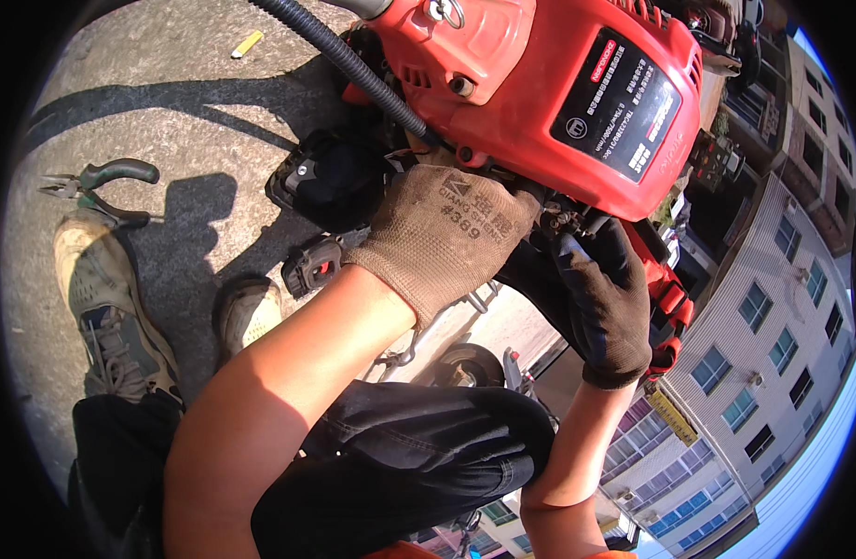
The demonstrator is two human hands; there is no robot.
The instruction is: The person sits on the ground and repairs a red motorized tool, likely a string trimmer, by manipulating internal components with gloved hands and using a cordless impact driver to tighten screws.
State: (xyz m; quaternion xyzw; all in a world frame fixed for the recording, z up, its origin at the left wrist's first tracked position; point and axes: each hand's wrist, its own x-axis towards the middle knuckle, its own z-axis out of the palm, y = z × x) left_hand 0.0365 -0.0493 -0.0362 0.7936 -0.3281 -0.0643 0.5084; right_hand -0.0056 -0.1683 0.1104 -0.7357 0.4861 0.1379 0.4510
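A red engine housing (540, 93) with a black label on its side fills the upper middle, and a black ribbed hose (344, 65) runs along its left. Both of my hands wear brown knit gloves, at the underside of the housing. My left hand (456, 228) is bent in closed against the lower edge, its fingertips and whatever they grip hidden. From the right, my right hand (603, 303) pinches a small dark metal part (560, 222) beneath the housing. A black plastic part (330, 182) sits beside my left hand. Red straps (668, 298) hang right of my right hand.
Pliers with dark green handles (111, 177) lie on the concrete ground at the left, by my shoe (102, 279). A black piece with a red spot (313, 265) rests near my left wrist. Farther up lies a small yellow object (247, 44). A wheel (470, 363) and a building (754, 326) show beyond.
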